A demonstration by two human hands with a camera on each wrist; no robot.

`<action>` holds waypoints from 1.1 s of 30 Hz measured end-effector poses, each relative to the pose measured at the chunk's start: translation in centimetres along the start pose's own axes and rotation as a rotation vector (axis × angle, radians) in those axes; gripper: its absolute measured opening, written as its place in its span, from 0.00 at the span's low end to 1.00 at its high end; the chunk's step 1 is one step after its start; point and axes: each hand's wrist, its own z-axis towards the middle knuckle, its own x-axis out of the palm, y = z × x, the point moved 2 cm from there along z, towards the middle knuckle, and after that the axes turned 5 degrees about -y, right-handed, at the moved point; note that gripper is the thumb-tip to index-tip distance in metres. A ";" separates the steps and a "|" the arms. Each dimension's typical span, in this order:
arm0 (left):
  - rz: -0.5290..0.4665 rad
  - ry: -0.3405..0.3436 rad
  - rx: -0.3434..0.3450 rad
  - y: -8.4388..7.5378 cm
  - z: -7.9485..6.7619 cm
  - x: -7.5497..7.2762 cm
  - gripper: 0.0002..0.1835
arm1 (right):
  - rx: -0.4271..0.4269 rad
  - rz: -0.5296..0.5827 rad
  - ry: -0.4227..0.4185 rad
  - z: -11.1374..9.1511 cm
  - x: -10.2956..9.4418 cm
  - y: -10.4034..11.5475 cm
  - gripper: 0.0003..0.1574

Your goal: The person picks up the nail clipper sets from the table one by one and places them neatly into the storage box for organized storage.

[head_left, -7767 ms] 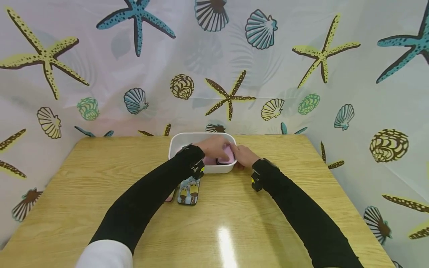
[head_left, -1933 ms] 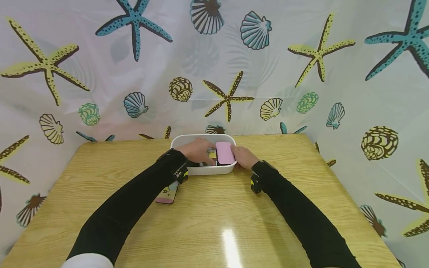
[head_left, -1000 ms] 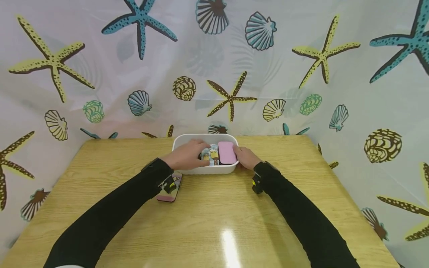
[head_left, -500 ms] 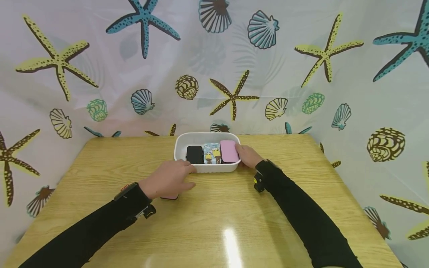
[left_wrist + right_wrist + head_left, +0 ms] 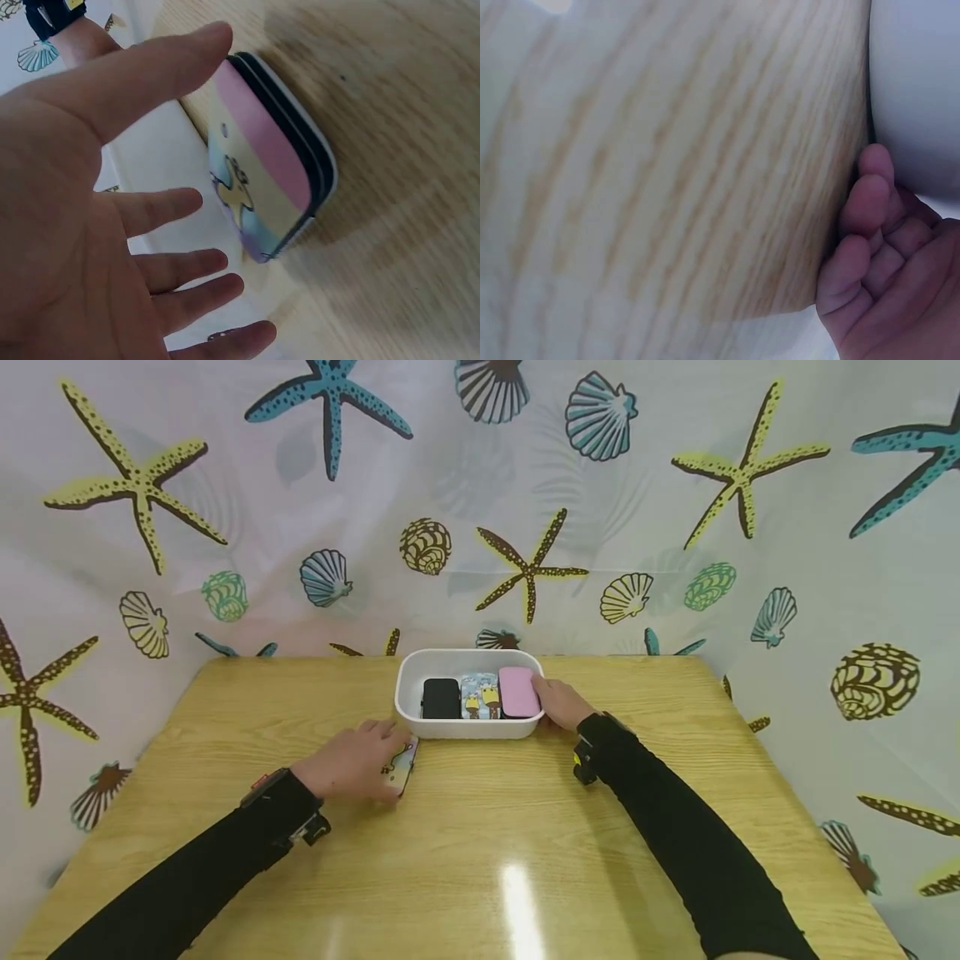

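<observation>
My left hand [image 5: 348, 764] hovers with spread fingers over a small hinged case [image 5: 403, 764] on the table. In the left wrist view this case [image 5: 262, 150] shows a pink, cream and pale blue cartoon print and black edges; thumb and fingers stand around it without closing on it. My right hand [image 5: 562, 702] grips the right end of a white plastic bin [image 5: 472, 731], thumb over the rim, fingers [image 5: 866, 202] curled at the outer wall. Inside the bin, side by side, stand a black case [image 5: 441, 698], a giraffe-print case [image 5: 480, 697] and a pink case [image 5: 519, 692].
The bin stands near the back edge of the wooden table [image 5: 480, 843]. Behind it hangs a white cloth [image 5: 360, 610] printed with starfish and shells, which also runs along both sides. Some of the bin's floor shows at its left end.
The giraffe-print case, on the table in the oldest frame, now stands in the bin. My left hand has withdrawn from the bin to the pastel case at front left. My right hand stays put.
</observation>
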 end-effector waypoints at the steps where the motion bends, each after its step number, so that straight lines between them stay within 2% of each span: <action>1: -0.016 0.007 0.002 0.2 0.1 0.1 0.47 | 0.001 0.001 0.003 0.1 0.0 0.0 0.42; 8: -0.100 0.065 -0.004 1.0 0.7 0.9 0.46 | 0.010 0.017 0.014 0.2 0.0 0.0 0.42; 12: -0.133 0.063 -0.001 1.2 1.1 1.1 0.45 | 0.008 0.012 -0.001 0.0 -0.1 0.1 0.42; 21: -0.119 0.039 0.037 0.6 1.0 0.8 0.43 | 0.025 0.005 -0.002 0.0 0.0 -0.1 0.41; 26: -0.115 -0.010 0.074 -0.6 0.8 -0.5 0.45 | 0.028 0.011 -0.003 0.0 0.0 -0.2 0.42; 33: -0.030 -0.085 0.113 -2.9 1.2 -4.8 0.44 | 0.025 0.015 0.002 0.0 0.0 0.0 0.41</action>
